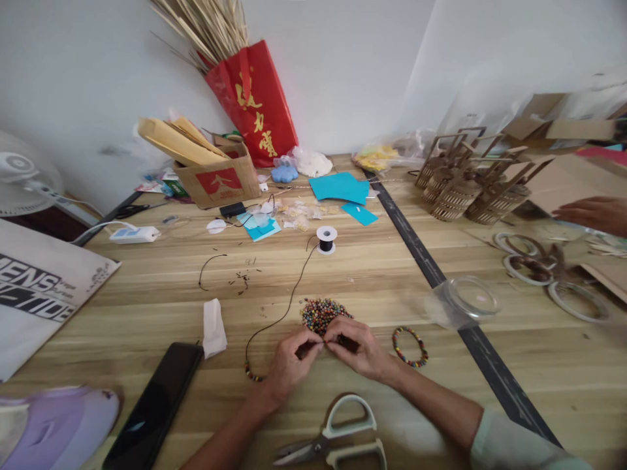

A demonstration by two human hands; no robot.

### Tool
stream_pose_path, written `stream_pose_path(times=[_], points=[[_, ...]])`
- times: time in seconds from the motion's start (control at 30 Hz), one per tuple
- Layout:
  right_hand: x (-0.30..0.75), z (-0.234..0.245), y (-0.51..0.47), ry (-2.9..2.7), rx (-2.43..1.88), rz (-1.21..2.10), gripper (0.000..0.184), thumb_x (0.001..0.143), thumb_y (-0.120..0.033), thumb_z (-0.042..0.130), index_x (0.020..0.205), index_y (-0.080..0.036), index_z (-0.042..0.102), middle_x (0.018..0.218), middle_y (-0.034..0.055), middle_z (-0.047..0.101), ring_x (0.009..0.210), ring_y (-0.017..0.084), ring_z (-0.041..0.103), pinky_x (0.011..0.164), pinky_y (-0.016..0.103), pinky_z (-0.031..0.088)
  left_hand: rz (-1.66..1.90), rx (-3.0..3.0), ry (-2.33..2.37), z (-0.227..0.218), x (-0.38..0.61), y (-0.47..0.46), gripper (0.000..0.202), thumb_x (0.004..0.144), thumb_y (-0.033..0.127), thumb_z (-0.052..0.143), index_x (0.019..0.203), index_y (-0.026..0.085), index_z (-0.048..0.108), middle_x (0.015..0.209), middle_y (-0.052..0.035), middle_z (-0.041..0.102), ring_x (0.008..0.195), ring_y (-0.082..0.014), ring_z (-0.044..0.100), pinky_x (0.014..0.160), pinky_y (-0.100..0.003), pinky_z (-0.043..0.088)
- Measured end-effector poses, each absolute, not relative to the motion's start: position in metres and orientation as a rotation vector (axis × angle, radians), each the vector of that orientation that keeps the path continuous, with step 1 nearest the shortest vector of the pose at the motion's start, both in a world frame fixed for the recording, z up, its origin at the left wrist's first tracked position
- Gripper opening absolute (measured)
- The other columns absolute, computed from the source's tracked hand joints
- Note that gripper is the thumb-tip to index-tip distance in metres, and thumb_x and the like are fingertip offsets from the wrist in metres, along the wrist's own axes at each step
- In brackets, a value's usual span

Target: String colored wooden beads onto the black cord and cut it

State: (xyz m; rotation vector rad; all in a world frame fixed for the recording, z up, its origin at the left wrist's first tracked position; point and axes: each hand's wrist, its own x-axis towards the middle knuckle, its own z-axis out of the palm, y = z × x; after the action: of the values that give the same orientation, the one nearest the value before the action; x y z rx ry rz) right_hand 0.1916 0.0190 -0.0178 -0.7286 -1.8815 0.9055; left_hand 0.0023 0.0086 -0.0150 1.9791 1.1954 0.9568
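My left hand (290, 360) and my right hand (353, 344) meet at the near middle of the wooden table (392, 274), fingers pinched together. Between them runs a thin black cord (287, 307), which leads up to a small spool (326, 239) and curls down to a few strung beads (253, 374) at my left wrist. Whether the right fingertips hold a bead I cannot make out. A heap of many-coloured beads (321, 312) lies right behind my fingers. A finished bead bracelet (410, 346) lies to the right of my right hand.
Scissors (337, 440) lie near the front edge, a black phone (155, 405) and a folded tissue (214, 328) to the left. A clear round lid (471, 299) sits on the right. Another person's hand (595, 214) rests at the far right by wooden baskets (465, 186). A red bag (255, 104) and cardboard box (218, 176) stand at the back.
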Motion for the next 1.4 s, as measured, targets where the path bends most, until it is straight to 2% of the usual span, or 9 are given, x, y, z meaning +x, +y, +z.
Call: stream_pose_path(times=[0.53, 1.4], points=[[0.192, -0.012, 0.018, -1.915, -0.749, 0.9, 0.013, 0.093, -0.025, 0.055, 0.088, -0.016, 0.062, 0.081, 0.0072, 0.063, 0.076, 0.016, 0.059, 0.067, 0.027, 0.048, 0.926, 1.939, 1.219, -0.005, 0.005, 0.007, 0.012, 0.077, 0.013, 0.058, 0.071, 0.016, 0.067, 0.068, -0.0029, 0.07, 0.063, -0.0147, 0.062, 0.063, -0.022, 0.05], [0.192, -0.015, 0.019, -1.924, -0.732, 0.886, 0.01, 0.093, -0.023, 0.056, 0.089, -0.016, 0.063, 0.082, 0.0077, 0.064, 0.076, 0.017, 0.059, 0.068, 0.028, 0.048, 0.948, 1.953, 1.216, -0.01, 0.004, 0.008, 0.012, 0.079, 0.015, 0.057, 0.072, 0.016, 0.067, 0.067, -0.0028, 0.069, 0.063, -0.0148, 0.063, 0.062, -0.022, 0.049]])
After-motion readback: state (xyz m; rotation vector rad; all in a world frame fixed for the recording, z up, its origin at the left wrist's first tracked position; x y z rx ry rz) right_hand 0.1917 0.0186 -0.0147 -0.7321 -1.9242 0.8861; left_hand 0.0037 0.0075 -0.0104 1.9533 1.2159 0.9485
